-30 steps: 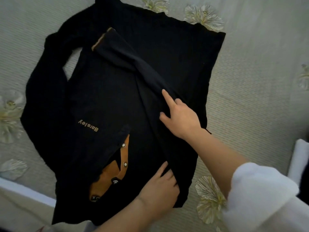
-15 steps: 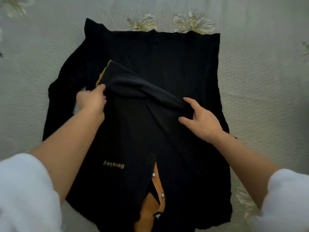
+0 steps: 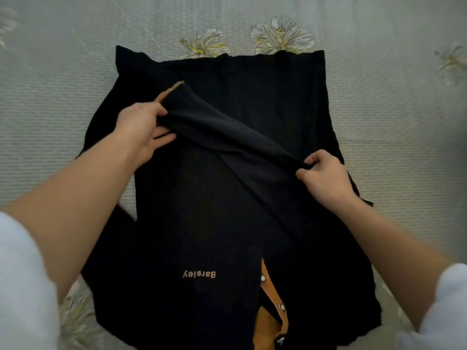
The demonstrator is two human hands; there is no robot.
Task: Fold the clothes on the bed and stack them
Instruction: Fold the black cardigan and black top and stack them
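A black long-sleeved shirt [image 3: 252,102] with tan trim, snap buttons and the word "Barsley" lies spread on the bed, collar toward me. One sleeve [image 3: 227,130] runs diagonally across the body, its tan-edged cuff at the upper left. My left hand [image 3: 141,127] grips the sleeve just below the cuff. My right hand [image 3: 326,175] pinches the same sleeve at its lower right end, near the shirt's right side. The sleeve is lifted slightly off the body between both hands.
The bed cover [image 3: 399,122] is pale grey-green with ribbed texture and embroidered flowers [image 3: 280,36] past the shirt's hem. Bare cover stretches left and right of the shirt. White sleeves cover my upper arms at the bottom corners.
My left hand moved from the collar up to the cuff end and took hold of the sleeve. My right hand went from lying flat to pinching the sleeve, which has lifted.
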